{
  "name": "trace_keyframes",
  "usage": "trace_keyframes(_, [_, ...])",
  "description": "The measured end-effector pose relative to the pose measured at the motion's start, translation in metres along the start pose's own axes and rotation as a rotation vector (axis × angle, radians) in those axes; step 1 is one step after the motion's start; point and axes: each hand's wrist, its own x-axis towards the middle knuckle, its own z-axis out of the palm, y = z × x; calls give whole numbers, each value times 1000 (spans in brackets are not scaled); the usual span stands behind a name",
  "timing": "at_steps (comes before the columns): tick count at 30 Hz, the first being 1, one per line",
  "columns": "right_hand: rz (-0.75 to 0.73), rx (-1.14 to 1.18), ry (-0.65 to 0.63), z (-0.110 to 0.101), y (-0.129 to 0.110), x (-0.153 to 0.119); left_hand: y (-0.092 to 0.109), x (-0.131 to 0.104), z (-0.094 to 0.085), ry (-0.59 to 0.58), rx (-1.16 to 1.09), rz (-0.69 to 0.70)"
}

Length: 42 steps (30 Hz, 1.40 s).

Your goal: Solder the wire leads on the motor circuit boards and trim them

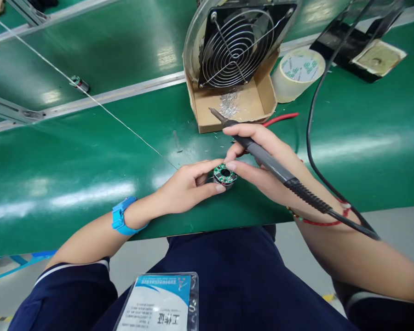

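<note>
A small round green circuit board (224, 174) on a metal part sits on the green bench (89, 184). My left hand (186, 186) pinches its left side between thumb and fingers; a blue wrist strap (121, 217) is on that wrist. My right hand (262, 165) holds a soldering iron (262, 156) along the palm, tip pointing up and left toward a cardboard tray, while its fingertips touch the board's right edge. A thin solder wire (100, 106) runs from the far left down to my left hand.
A cardboard tray (262, 99) with solder scraps holds a tilted fan with a wire grille (236, 46). A tape roll (298, 71) stands to its right, a black holder with a sponge (379, 57) beyond. The iron's black cable (310, 138) loops across the right. A red wire (279, 119) lies near the tray.
</note>
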Motion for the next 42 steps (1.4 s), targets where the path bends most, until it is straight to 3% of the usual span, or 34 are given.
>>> trace_keyframes(6, [4,6,-3,3,-3,3,0,0,0,34,37,29])
trace_keyframes(13, [-93,13,52,8,-3,1,-1,-2,-2,41,75,63])
trace_keyframes(18, [-50,26,70,13,5,-3,-5,3,-3,49,88,76])
trace_keyframes(22, [-11,-148,163,23,14,-9,-11,11,2,184,261,174])
trace_keyframes(25, [-11,-378,149,30,23,-11,-18,16,4,234,390,162])
trace_keyframes(29, [-87,-517,69,32,31,-7,-29,20,-3,286,214,59])
trace_keyframes(33, [-152,-419,-1,24,28,-7,-34,21,-11,343,-9,64])
trace_keyframes(35, [-137,-322,79,19,24,-12,-33,20,-11,360,40,108])
trace_keyframes(39, [-82,-187,394,13,23,-32,-29,18,-7,342,213,213])
trace_keyframes(42, [-35,-66,534,14,26,-44,-28,18,-5,355,303,252])
